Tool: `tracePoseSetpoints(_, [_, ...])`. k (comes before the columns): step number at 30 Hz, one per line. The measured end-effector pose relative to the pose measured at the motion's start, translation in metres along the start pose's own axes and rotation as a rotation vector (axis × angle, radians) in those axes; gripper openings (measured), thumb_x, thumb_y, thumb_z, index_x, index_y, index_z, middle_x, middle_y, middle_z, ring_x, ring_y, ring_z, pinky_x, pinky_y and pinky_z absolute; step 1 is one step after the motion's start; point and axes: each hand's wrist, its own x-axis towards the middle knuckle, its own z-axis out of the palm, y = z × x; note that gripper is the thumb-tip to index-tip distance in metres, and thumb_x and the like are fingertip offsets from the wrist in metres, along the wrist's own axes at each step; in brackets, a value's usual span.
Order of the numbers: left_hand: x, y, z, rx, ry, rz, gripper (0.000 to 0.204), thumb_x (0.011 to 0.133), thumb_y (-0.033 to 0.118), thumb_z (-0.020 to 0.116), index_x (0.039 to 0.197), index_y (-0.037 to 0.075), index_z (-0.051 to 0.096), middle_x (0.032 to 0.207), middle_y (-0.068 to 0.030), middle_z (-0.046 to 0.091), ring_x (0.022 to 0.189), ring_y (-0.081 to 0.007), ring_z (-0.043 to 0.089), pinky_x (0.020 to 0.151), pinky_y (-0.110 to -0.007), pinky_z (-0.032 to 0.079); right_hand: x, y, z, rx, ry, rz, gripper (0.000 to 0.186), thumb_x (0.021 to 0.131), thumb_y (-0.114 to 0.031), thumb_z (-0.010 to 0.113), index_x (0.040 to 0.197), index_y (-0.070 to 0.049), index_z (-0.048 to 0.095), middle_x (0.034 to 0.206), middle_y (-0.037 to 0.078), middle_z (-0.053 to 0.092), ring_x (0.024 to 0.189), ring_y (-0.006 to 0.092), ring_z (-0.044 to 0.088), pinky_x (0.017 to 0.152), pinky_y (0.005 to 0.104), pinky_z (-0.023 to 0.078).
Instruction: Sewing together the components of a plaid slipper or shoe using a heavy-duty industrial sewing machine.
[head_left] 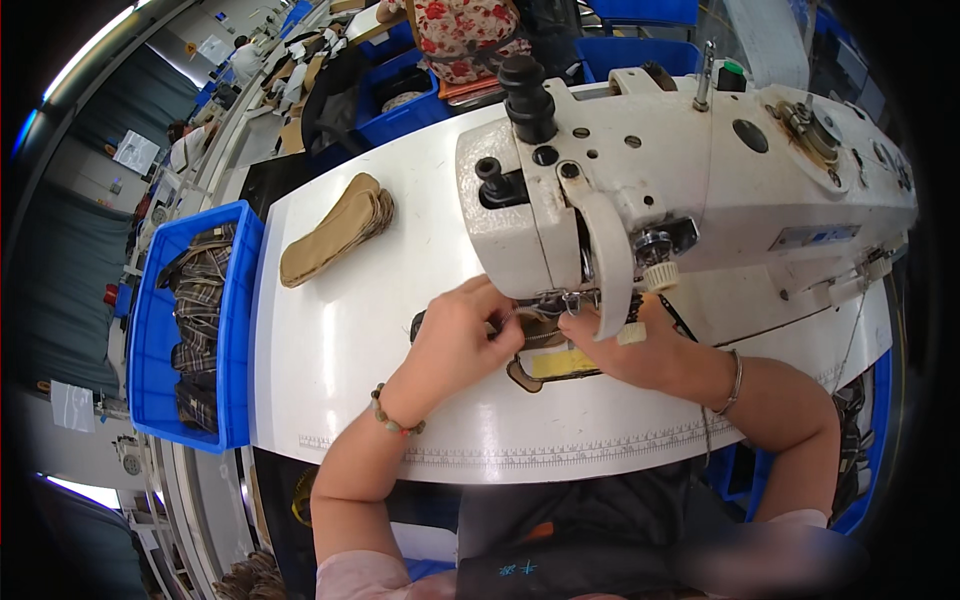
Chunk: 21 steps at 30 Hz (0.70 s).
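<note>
At the needle of a white sewing machine (pixel 560 200), a brown fabric piece (pixel 545 327) with a metal-toothed zipper (pixel 540 338) lies on the white table. Dark binding edges the piece, and a yellow strip (pixel 562 362) shows in its opening. To the left of the presser foot, my left hand (pixel 460 335) is closed, its thumb and forefinger pinching the zipper. My right hand (pixel 640 350) rests on the work right of the needle, thumb stretched toward the foot and apart from the other fingers. The machine's white lever (pixel 605 255) covers part of that hand.
A stack of tan curved fabric pieces (pixel 340 230) lies on the table at the far left. Past its left edge stands a blue bin (pixel 245 330) holding plaid fabric (pixel 205 310). Printed ruler marks (pixel 500 455) follow the front edge. Behind the machine are blue crates (pixel 405 110) and a person in floral clothing (pixel 465 40).
</note>
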Motion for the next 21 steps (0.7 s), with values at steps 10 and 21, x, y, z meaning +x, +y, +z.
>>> tracePoseSetpoints(10, [0.001, -0.01, 0.018, -0.01, 0.167, 0.185, 0.037, 0.074, -0.008, 0.065, 0.102, 0.013, 0.077, 0.102, -0.0077, 0.068, 0.083, -0.0229, 0.068, 0.068, -0.032, 0.057, -0.001, 0.005, 0.0, -0.172, -0.183, -0.089, 0.023, 0.088, -0.024, 0.068, 0.108, -0.013, 0.064, 0.063, 0.005, 0.063, 0.051, 0.0269, 0.064, 0.047, 0.0387, 0.05])
tracePoseSetpoints(21, [-0.003, 0.008, 0.021, 0.117, 0.207, 0.18, 0.024, 0.071, 0.009, 0.08, 0.095, 0.013, 0.079, 0.096, -0.0043, 0.068, 0.084, -0.0226, 0.069, 0.069, -0.034, 0.058, -0.003, 0.004, -0.004, -0.341, 0.007, -0.255, 0.013, 0.082, -0.01, 0.066, 0.094, -0.009, 0.069, 0.066, 0.005, 0.064, 0.049, 0.023, 0.062, 0.042, 0.0356, 0.049])
